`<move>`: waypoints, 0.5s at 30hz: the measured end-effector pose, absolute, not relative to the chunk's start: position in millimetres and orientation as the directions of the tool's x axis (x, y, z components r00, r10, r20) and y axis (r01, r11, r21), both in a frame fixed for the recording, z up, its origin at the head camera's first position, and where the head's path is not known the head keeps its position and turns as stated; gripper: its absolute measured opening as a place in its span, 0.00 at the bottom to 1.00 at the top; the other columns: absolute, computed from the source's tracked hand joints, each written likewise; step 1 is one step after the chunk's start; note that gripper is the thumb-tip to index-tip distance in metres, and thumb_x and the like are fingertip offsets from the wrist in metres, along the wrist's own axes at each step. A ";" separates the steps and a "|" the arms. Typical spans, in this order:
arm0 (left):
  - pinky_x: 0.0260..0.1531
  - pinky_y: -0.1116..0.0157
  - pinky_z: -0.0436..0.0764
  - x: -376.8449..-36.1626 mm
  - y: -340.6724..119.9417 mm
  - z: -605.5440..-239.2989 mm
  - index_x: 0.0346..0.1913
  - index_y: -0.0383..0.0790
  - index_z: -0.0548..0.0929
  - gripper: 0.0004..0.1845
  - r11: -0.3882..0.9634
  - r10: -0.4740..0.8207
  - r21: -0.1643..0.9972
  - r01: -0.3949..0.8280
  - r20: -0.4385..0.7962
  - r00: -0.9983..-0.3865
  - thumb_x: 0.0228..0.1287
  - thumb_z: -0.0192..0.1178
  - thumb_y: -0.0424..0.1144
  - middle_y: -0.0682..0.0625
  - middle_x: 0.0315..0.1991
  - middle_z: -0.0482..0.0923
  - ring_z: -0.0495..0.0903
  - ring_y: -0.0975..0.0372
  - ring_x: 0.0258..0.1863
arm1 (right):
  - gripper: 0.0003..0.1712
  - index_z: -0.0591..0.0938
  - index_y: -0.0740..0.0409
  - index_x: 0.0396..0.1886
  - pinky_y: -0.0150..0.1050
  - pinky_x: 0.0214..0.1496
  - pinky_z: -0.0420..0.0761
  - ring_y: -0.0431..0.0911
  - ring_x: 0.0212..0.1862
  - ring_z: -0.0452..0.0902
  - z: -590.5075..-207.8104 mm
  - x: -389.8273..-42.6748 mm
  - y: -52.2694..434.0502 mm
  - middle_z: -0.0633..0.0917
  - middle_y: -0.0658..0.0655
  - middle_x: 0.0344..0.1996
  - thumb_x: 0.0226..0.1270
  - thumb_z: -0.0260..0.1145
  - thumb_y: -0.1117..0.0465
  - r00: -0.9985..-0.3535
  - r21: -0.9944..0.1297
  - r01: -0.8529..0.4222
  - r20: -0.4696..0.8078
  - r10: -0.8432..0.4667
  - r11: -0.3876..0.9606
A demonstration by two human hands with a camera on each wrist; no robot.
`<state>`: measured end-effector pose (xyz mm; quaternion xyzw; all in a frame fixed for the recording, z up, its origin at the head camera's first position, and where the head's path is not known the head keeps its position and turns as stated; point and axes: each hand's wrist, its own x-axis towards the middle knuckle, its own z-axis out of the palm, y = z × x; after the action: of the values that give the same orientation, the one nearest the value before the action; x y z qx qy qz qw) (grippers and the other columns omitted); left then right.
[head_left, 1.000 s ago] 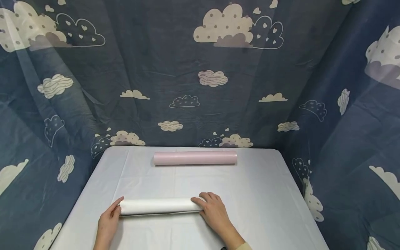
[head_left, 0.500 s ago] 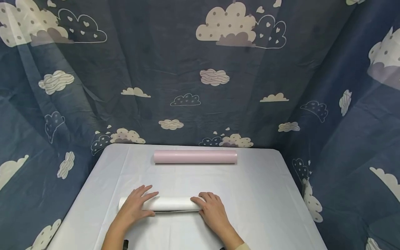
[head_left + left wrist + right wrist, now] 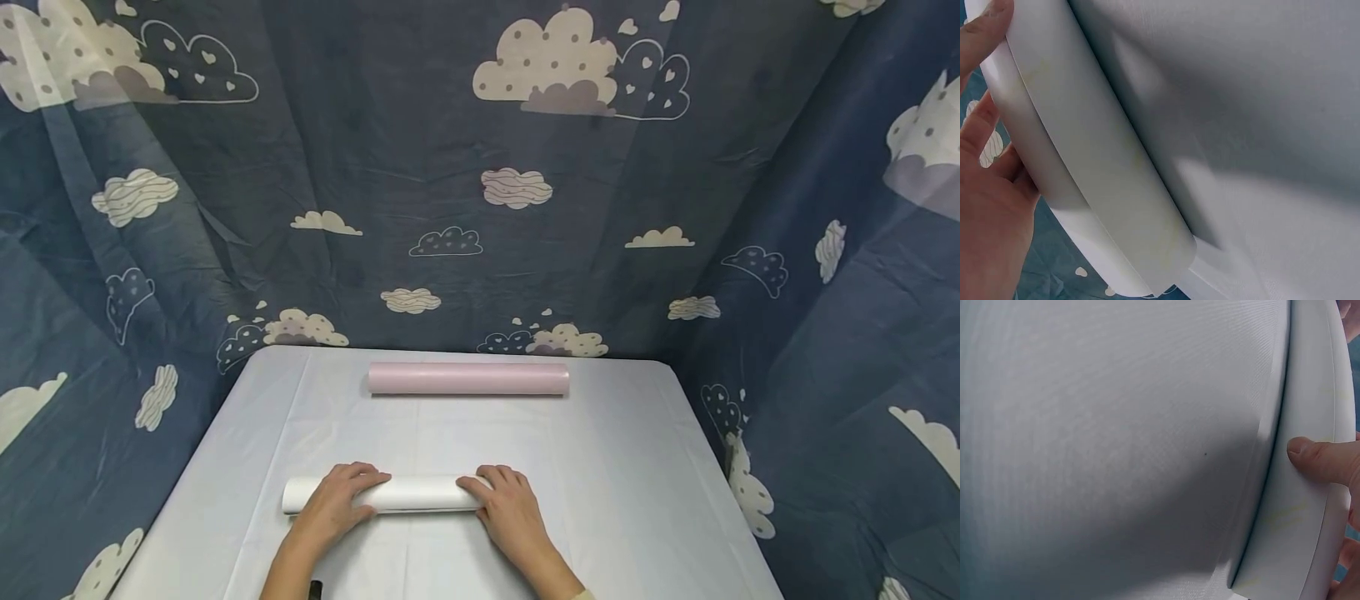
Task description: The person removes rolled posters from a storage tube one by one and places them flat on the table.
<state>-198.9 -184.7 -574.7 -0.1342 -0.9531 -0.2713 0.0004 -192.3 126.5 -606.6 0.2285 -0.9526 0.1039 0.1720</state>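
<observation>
At the head view's lower centre, the left hand (image 3: 335, 502), moved in from the white roll's (image 3: 423, 493) left end, now grips it, while the right hand (image 3: 512, 510) still grasps its right end.

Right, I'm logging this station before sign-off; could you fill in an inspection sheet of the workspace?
Surface: white cloth-covered table, faintly creased, with one tiny dark speck.
Job's things: white paper-like roll lying crosswise, a long edge showing along it, faint yellowish marks.
Clutter: one glossy pale pink cylinder, material unclear, lying beyond the roll, apart from it.
Hands: bare left hand grips the roll inward of its left end; bare right hand grips its right end; a small black item shows by the left wrist.
Cables: nothing seen.
Surroundings: dark blue fabric printed with pale clouds, at the back and both sides.
</observation>
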 end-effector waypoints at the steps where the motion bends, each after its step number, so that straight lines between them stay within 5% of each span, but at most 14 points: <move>1: 0.68 0.47 0.80 -199.3 -184.6 -574.6 0.58 0.54 0.89 0.28 0.817 0.254 0.517 0.256 0.075 -0.964 0.52 0.82 0.34 0.57 0.58 0.85 0.80 0.53 0.62 | 0.35 0.85 0.33 0.58 0.49 0.59 0.85 0.47 0.57 0.83 -606.1 -192.6 126.4 0.86 0.46 0.53 0.49 0.87 0.57 -0.834 -0.115 -0.472 0.379 -0.401 0.874; 15: 0.61 0.47 0.82 -199.5 -177.0 -570.9 0.56 0.53 0.90 0.27 0.842 0.237 0.481 0.244 0.076 -0.969 0.50 0.82 0.36 0.55 0.53 0.88 0.84 0.54 0.54 | 0.32 0.85 0.34 0.56 0.49 0.61 0.85 0.48 0.55 0.84 -602.8 -204.4 130.2 0.87 0.46 0.50 0.50 0.87 0.58 -0.802 -0.066 -0.496 0.418 -0.427 0.866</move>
<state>-199.5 -177.0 -570.9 -0.1252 -0.9596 -0.2518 0.0069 -204.4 130.2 -602.8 0.2440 -0.9452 0.0863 0.1989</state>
